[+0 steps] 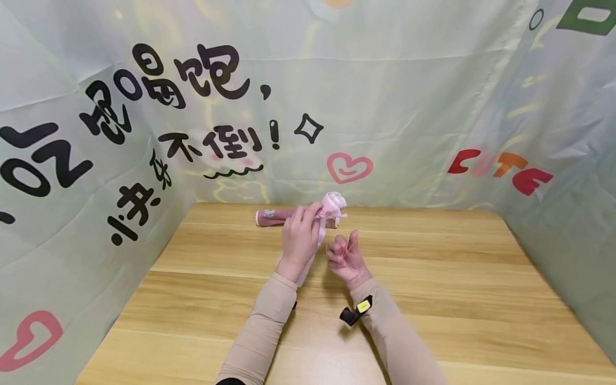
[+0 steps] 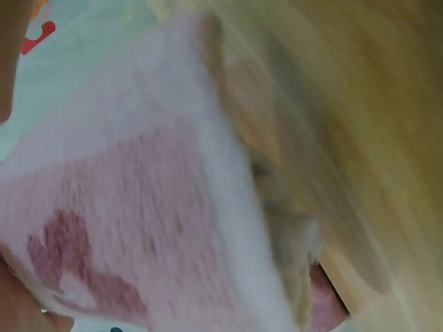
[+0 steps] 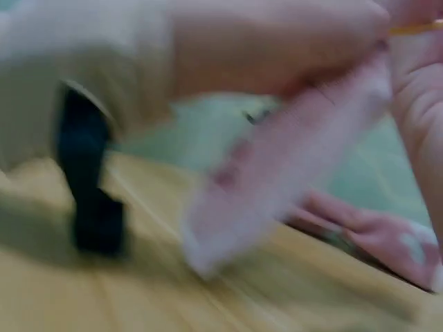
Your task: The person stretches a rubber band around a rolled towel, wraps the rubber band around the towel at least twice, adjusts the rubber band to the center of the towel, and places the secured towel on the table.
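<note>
My left hand (image 1: 301, 235) grips a pink and white cloth (image 1: 333, 203) just below its bunched upper end, in the head view. The cloth's flat tail hangs under the hand toward the tabletop; its pink face with a darker red patch fills much of the left wrist view (image 2: 138, 207). To the right and slightly lower, my right hand (image 1: 347, 258) is raised with curled fingers and thumb up, apart from the cloth's bunched end. A thin orange-yellow band (image 3: 415, 28) runs at the fingers in the blurred right wrist view.
Behind my left hand, a rolled dusty-pink item (image 1: 271, 216) with a pale flower pattern lies near the back edge of the wooden table (image 1: 433, 278). Printed fabric walls (image 1: 409, 107) stand behind and at both sides. A black strap (image 1: 353, 315) hangs at my right wrist.
</note>
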Demonstrator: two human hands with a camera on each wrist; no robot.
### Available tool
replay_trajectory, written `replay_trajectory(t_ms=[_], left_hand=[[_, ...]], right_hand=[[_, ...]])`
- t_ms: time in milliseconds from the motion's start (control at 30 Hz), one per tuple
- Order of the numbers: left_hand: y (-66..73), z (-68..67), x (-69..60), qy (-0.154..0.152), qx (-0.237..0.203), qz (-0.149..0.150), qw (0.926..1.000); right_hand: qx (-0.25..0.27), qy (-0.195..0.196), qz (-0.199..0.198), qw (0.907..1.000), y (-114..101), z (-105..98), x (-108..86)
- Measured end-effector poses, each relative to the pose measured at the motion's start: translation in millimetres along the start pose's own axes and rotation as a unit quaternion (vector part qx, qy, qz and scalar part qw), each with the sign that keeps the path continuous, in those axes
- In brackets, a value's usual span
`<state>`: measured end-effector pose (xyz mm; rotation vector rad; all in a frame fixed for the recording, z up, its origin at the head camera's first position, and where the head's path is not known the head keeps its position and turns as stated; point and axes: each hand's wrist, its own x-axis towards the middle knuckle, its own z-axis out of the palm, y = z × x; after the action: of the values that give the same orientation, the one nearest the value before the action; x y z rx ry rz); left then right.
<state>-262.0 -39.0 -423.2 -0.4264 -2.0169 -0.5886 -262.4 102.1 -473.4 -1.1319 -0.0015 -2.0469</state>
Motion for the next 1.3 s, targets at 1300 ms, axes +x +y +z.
replay_trajectory(t_ms=[1300], left_hand=[[-11.7, -14.2, 8.4, 0.031, -0.020, -0.095, 0.9948]], right_hand=[[-0.675, 0.232, -0.238, 0.6587, 40, 52, 58.6]])
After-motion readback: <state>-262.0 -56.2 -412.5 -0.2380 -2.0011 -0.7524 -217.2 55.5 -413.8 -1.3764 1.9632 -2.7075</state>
